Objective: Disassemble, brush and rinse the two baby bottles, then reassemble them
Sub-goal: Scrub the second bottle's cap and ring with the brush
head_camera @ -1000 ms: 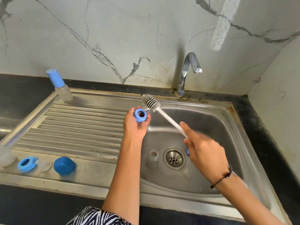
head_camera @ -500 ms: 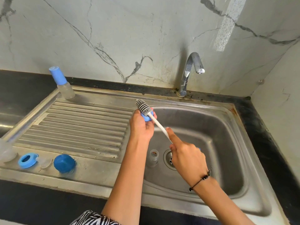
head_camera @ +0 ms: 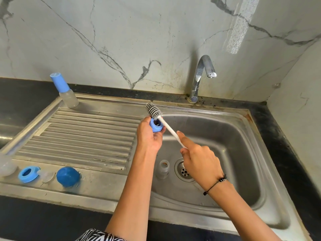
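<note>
My left hand (head_camera: 149, 136) holds a blue bottle collar ring (head_camera: 155, 125) over the left rim of the sink basin (head_camera: 243, 153). My right hand (head_camera: 199, 160) grips the white handle of a bottle brush (head_camera: 153, 111), index finger laid along it; the grey bristle head sticks out just past the ring. A clear bottle body (head_camera: 163, 168) stands in the basin beside the drain (head_camera: 185, 171). On the drainboard front lie a second blue ring (head_camera: 27, 174), a clear nipple (head_camera: 46, 176) and a blue cap (head_camera: 68, 176). A clear part (head_camera: 6, 165) sits at the far left edge.
A small clear bottle with a tall blue cap (head_camera: 65, 91) stands at the drainboard's back left corner. The chrome tap (head_camera: 201, 75) rises behind the basin, no water running. Black counter surrounds the steel sink; a marble wall stands behind and to the right.
The brush went from beside the ring to through it, and its head now pokes out a little farther up. My right hand moved left toward the ring.
</note>
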The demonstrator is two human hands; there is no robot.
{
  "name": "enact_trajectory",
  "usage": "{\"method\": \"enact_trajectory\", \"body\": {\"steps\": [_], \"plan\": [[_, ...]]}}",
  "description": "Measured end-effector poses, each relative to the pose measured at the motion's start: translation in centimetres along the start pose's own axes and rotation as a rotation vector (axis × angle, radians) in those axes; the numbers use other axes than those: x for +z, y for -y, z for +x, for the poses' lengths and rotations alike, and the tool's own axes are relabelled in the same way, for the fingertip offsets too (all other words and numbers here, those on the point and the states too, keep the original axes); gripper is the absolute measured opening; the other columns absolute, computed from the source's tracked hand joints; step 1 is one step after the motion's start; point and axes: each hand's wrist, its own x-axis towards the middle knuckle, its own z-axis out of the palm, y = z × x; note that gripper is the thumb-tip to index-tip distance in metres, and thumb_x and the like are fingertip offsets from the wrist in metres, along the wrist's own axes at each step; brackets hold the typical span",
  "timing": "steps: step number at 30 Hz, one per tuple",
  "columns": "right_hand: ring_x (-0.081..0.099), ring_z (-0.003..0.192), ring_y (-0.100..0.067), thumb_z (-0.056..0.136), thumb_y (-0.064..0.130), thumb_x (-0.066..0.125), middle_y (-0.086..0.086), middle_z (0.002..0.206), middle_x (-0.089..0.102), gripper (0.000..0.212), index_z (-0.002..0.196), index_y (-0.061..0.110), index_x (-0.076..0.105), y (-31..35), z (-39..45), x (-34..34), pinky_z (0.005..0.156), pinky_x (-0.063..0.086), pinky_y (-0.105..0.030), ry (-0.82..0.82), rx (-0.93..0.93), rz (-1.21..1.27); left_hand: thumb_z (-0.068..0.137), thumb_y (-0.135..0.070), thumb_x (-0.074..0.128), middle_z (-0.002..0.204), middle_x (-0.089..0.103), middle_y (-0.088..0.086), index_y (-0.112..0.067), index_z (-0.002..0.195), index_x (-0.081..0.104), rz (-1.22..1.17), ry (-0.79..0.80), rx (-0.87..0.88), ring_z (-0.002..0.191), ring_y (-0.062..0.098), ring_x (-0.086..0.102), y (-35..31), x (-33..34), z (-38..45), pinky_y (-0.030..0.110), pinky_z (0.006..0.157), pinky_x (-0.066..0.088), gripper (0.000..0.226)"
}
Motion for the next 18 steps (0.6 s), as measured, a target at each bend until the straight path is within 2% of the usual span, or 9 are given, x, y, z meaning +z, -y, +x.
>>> {"method": "enact_trajectory", "body": {"steps": [4,8,9,11,12,13,15,17,18], "plan": [[0.060,0.094,-0.031,0.101,0.030,0.030,-0.006,0.096,0.062,0.054,0.146,0.045,0.007,0.0,-1.8,-0.2,0.061,0.034,-0.033,-0.008,-0.044,-0.076,0.096,-0.008,0.036,0.071,0.048,0.007,-0.010,0.072,0.049,-0.026,-0.026,0.003,0.062,0.016,0.045,-0.5,0.3,0.4,0.026,0.061,0.041,0.027],[0.056,0.078,-0.029,0.100,0.030,0.030,0.002,0.082,0.044,0.056,0.147,0.045,0.003,-0.2,-3.0,0.3,0.049,0.029,-0.032,-0.038,-0.071,-0.151,0.095,-0.010,0.035,0.072,0.047,0.008,-0.011,0.073,0.049,-0.012,-0.036,-0.041,0.060,0.018,0.042,-0.3,-0.1,0.9,0.026,0.056,0.037,0.026],[0.052,0.067,-0.028,0.098,0.028,0.039,0.003,0.080,0.047,0.058,0.147,0.044,0.011,-0.3,-3.2,0.6,0.042,0.023,-0.030,-0.049,-0.078,-0.160,0.095,-0.011,0.035,0.071,0.048,0.009,-0.011,0.074,0.051,-0.011,-0.039,-0.048,0.060,0.018,0.042,-0.4,-0.2,0.9,0.026,0.055,0.036,0.026],[0.046,0.040,-0.026,0.077,0.023,0.073,0.004,0.063,0.053,0.067,0.136,0.038,0.045,-0.8,-3.7,1.2,0.038,0.004,-0.019,-0.077,-0.081,-0.158,0.095,-0.011,0.038,0.069,0.050,0.009,-0.011,0.075,0.053,-0.034,-0.042,-0.068,0.059,0.018,0.043,-0.6,-0.4,0.7,0.026,0.055,0.037,0.025],[0.042,0.030,-0.024,0.064,0.021,0.082,0.004,0.054,0.052,0.069,0.127,0.034,0.057,-1.0,-4.0,1.4,0.041,0.000,-0.015,-0.091,-0.106,-0.163,0.095,-0.010,0.040,0.070,0.050,0.009,-0.011,0.074,0.054,-0.055,-0.042,-0.074,0.060,0.017,0.044,-0.7,-0.5,0.6,0.025,0.056,0.038,0.025],[0.041,0.029,-0.024,0.062,0.020,0.082,0.004,0.052,0.053,0.068,0.125,0.034,0.059,-1.1,-4.2,1.5,0.041,0.001,-0.015,-0.095,-0.119,-0.171,0.094,-0.009,0.041,0.070,0.049,0.009,-0.010,0.073,0.054,-0.071,-0.046,-0.076,0.061,0.017,0.045,-0.7,-0.6,0.6,0.025,0.058,0.039,0.025],[0.054,0.050,-0.028,0.086,0.026,0.061,0.003,0.076,0.062,0.063,0.141,0.041,0.035,-1.4,-4.2,1.4,0.039,0.018,-0.024,-0.086,-0.079,-0.155,0.095,-0.008,0.042,0.072,0.050,0.009,-0.009,0.073,0.054,-0.085,-0.057,-0.072,0.063,0.016,0.048,-0.7,-0.6,0.6,0.024,0.060,0.042,0.024],[0.061,0.081,-0.028,0.099,0.030,0.034,0.004,0.102,0.061,0.057,0.145,0.048,0.006,-1.9,-3.9,1.6,0.053,0.031,-0.030,-0.096,-0.039,-0.145,0.095,-0.009,0.043,0.073,0.051,0.008,-0.009,0.076,0.055,-0.090,-0.047,-0.070,0.064,0.015,0.049,-0.4,-0.1,0.6,0.027,0.062,0.044,0.022],[0.061,0.088,-0.027,0.100,0.030,0.030,0.003,0.105,0.060,0.056,0.145,0.048,0.003,-1.7,-3.6,1.3,0.057,0.033,-0.030,-0.081,-0.015,-0.145,0.096,-0.010,0.043,0.074,0.052,0.007,-0.009,0.078,0.055,-0.087,-0.037,-0.067,0.066,0.015,0.050,-0.3,0.1,0.5,0.028,0.063,0.045,0.022]]}}
